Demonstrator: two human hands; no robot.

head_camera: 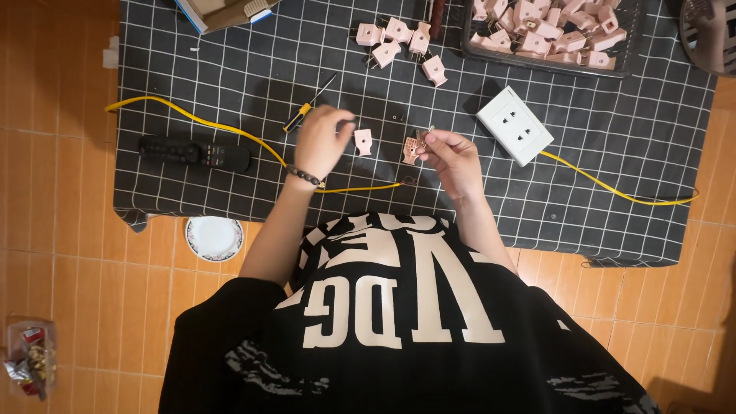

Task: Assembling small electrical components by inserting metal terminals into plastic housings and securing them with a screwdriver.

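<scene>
My right hand (454, 157) holds an opened pink plug half (414, 147) with metal parts showing, pinched at the fingertips just above the black gridded mat (230, 69). My left hand (322, 142), with a beaded bracelet at the wrist, hovers to its left with fingers loosely bent and nothing visible in them. A pink plug cover (363, 141) lies on the mat between the two hands, close to my left fingertips. A yellow-and-black screwdriver (307, 111) lies just beyond my left hand. A yellow cable (199, 121) runs under my left wrist and ends near the plug half.
A white socket block (515, 125) with its own yellow cable lies to the right. A dark basket (625, 65) full of pink plugs and several loose pink plugs (399, 38) sit at the far edge. A black remote (195, 152) lies left; a white dish (214, 236) is on the floor.
</scene>
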